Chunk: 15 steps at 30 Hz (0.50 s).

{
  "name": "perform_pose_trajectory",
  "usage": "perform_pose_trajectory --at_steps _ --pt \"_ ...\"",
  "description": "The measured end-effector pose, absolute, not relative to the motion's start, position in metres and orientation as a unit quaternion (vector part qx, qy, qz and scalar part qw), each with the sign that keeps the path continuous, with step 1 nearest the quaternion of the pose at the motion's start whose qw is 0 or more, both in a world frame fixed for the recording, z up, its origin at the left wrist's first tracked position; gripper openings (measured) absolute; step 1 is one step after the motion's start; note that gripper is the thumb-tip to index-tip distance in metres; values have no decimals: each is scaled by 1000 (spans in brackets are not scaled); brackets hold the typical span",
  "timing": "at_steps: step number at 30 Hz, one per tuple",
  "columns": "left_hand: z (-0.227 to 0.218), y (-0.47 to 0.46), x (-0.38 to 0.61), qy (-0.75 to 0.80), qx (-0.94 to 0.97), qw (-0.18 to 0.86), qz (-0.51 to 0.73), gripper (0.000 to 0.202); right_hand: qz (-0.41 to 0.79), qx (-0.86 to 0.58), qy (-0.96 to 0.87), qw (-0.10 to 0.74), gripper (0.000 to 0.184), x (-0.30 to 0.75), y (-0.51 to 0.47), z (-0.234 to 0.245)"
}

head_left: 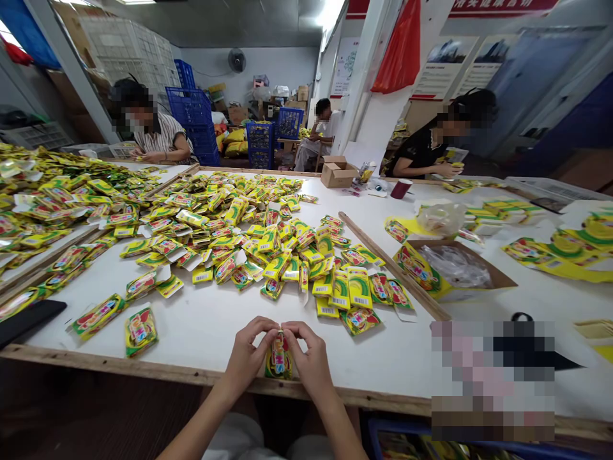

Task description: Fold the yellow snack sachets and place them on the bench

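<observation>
Over white surface point(186, 342), left hand point(246, 351) and right hand point(311, 352) evenly flank an outward-pointing, oblong yellow-green card packet point(278, 359), pinching its far end.

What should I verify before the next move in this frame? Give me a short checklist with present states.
1. Left hand on the packet: ok, thumb and fingers at its upper end.
2. Right hand on the same packet: ok, also at the upper end.
3. Packet over the table: ok, close to the wooden edge.
4. Packet's upper end closed: cannot tell, the fingers cover it.
5. Pile apart from both hands: ok, it lies beyond them.
6. All flaps in the pile closed: not ok, several stand open.
</observation>
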<state>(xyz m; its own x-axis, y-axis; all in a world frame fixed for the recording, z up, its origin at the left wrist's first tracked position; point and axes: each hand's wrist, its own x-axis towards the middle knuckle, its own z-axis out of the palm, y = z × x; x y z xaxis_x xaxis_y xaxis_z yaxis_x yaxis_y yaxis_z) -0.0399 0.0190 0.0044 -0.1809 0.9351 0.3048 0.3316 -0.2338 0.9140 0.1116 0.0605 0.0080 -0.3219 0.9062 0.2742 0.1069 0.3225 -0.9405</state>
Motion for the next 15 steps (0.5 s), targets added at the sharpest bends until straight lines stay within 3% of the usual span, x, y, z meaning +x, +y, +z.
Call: perform_pose_trajectory --at_steps 10,15 --pt "18 27 -39 573 553 319 514 22 461 -399 -686 397 26 111 71 21" --pt "14 24 -41 571 565 322 501 15 480 -394 -687 377 20 114 71 16"
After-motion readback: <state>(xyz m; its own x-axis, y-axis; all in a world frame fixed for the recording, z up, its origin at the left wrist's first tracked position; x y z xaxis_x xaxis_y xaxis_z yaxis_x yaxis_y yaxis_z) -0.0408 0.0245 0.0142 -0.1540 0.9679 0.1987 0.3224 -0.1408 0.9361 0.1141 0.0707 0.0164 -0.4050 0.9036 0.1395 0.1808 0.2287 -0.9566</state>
